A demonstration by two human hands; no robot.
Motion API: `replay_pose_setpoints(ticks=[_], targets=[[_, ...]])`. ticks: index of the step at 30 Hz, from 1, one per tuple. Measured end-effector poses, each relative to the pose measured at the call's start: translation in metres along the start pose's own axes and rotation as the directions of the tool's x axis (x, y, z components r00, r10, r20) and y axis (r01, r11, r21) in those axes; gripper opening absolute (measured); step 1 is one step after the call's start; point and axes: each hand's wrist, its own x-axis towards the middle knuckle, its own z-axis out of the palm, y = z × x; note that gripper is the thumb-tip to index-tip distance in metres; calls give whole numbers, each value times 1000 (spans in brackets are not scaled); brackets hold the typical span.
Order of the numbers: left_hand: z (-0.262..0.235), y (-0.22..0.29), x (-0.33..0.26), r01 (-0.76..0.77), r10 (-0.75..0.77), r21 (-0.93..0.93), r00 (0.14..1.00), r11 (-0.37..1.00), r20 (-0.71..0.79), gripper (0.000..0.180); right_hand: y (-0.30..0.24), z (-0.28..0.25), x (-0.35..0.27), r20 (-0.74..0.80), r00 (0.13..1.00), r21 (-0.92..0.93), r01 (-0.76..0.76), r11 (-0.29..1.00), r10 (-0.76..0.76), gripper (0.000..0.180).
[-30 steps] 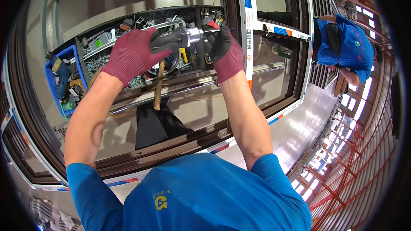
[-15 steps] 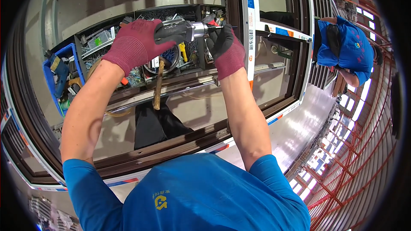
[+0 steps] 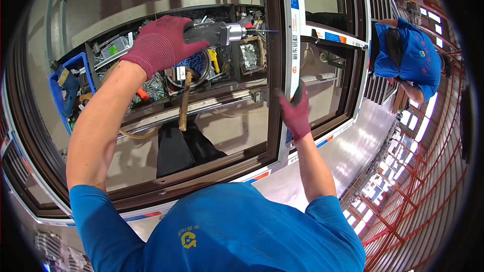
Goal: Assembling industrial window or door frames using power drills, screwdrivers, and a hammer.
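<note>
My left hand (image 3: 164, 43), in a maroon knit glove with dark grip patches, is closed round a cordless drill (image 3: 209, 34) with a black body and silver front. The drill lies sideways, its thin bit pointing right and reaching the brown window frame (image 3: 274, 70); I cannot tell whether the tip has gone in. My right hand (image 3: 296, 116), gloved alike, is lower down over the same upright bar, beside its white protective strip (image 3: 295, 35). Its thumb stands apart from the fingers and is smeared by motion.
Under the drill lies a long parts tray (image 3: 237, 63) of loose screws, with a round bowl (image 3: 207, 65), a yellow-handled tool (image 3: 215, 61) and a wooden stick (image 3: 185, 106). A blue bin (image 3: 58, 95) stands left. A co-worker in blue (image 3: 411, 63) bends at the far right.
My right hand has left the drill bit and moved down and right onto the frame's upright bar. My left hand keeps the drill at nearly the same place.
</note>
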Motion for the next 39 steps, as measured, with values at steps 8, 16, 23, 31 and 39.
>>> replay_pose_setpoints(ticks=[8, 16, 23, 31, 39], targets=[[4, 7, 2, 69, -63, -67, 994, 995, 87, 75, 18, 6, 9, 4, 999, 199, 33, 979, -34, 66], [2, 12, 4, 34, -32, -37, 997, 999, 68, 76, 18, 7, 8, -10, 1000, 256, 24, 966, -23, 68], [-9, 18, 13, 32, -25, -81, 996, 996, 84, 75, 12, 1, 5, -40, 999, 165, 43, 985, -37, 65], [-10, 12, 16, 20, -10, -118, 997, 993, 78, 60, -48, 11, 2, -314, 848, 42, 463, 886, -428, 43], [-36, 33, 32, 340, -181, -367, 897, 866, 403, 56, -75, 123, 105, 480, 866, 873, -487, 18, 142, 33]])
